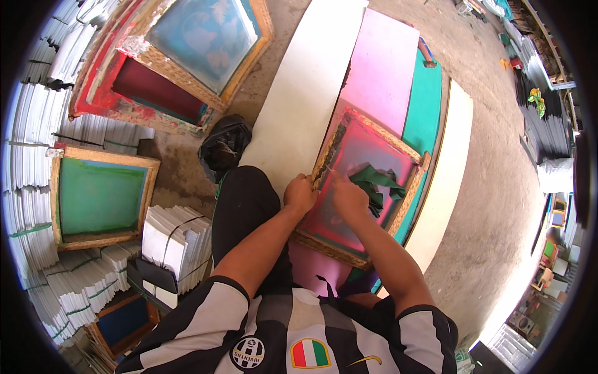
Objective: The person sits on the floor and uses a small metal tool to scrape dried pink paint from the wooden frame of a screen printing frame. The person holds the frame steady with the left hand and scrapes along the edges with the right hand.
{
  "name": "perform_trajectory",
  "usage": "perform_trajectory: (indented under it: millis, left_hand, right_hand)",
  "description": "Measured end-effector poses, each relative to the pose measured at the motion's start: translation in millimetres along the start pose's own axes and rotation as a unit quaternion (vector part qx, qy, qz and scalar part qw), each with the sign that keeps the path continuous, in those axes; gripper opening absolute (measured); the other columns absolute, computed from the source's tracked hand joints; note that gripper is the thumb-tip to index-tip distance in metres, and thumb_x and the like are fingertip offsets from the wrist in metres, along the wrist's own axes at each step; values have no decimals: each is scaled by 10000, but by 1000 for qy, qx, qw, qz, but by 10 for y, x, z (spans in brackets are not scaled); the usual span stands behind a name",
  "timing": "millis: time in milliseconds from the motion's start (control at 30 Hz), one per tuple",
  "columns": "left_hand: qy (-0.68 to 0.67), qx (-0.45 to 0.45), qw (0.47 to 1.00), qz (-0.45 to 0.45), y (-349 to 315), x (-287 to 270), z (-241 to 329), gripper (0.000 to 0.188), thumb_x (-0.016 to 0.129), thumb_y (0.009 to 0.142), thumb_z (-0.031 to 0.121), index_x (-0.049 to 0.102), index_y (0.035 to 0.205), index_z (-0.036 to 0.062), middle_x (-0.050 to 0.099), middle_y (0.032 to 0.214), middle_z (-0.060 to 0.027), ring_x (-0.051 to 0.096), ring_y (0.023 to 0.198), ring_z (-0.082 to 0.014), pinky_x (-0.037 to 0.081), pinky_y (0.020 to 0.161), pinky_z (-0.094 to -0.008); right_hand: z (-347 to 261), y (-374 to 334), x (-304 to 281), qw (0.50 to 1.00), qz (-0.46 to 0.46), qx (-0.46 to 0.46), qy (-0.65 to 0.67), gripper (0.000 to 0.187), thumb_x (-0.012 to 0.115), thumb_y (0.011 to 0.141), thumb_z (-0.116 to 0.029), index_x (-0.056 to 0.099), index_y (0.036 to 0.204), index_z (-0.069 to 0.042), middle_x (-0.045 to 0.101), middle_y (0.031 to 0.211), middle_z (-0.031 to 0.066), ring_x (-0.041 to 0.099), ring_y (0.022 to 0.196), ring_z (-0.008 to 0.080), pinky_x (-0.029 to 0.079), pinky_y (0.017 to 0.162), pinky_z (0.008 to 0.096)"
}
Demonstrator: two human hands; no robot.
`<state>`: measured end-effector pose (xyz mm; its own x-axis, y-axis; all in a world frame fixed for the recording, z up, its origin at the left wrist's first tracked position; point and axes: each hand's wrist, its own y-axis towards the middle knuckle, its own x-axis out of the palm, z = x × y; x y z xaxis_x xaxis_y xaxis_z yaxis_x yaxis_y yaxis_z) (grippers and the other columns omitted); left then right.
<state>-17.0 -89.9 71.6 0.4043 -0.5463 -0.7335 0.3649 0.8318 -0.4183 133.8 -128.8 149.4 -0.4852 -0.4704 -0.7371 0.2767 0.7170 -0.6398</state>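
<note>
A wooden screen-printing frame (405, 149) lies tilted across the boards in front of me, its mesh stained pink and red around a greyish middle. My left hand (301, 194) is closed on the frame's left side rail. Over the mesh near that same rail, my right hand (350, 196) is closed with its fingers pinched together. Whatever it holds is too small to make out. Just right of this hand a crumpled dark green cloth (372, 182) rests on the mesh.
Beneath the frame run a white board (305, 81), a pink board (383, 68), a green board (427, 93) and a cream board (451, 149). A black plastic bag (225, 146) sits left. More screen frames (103, 199) lean against bundled white stacks (31, 137). Bare floor (492, 162) stretches right.
</note>
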Motion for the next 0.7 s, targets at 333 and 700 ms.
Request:
perform_trajectory:
  millis: [333,700]
  left_hand:
    - [-1,-3,1000,7,15,38,10,346,829,823,245,735,1081,34,683,1052,-182,695,993,-393,558,893,-492]
    - [-3,16,1000,1,24,-7,78,361,827,827,247,726,1072,2,684,1069,-201,695,1001,-408,559,899,-496]
  right_hand:
    - [295,174,227,993,55,-83,62,445,491,1068,-270,541,1510,-264,735,1061,252,719,976,450,574,828,558]
    - [718,434,726,923,142,-203,294,430,514,1067,-305,565,1494,-296,726,1125,250,696,1076,444,550,921,520]
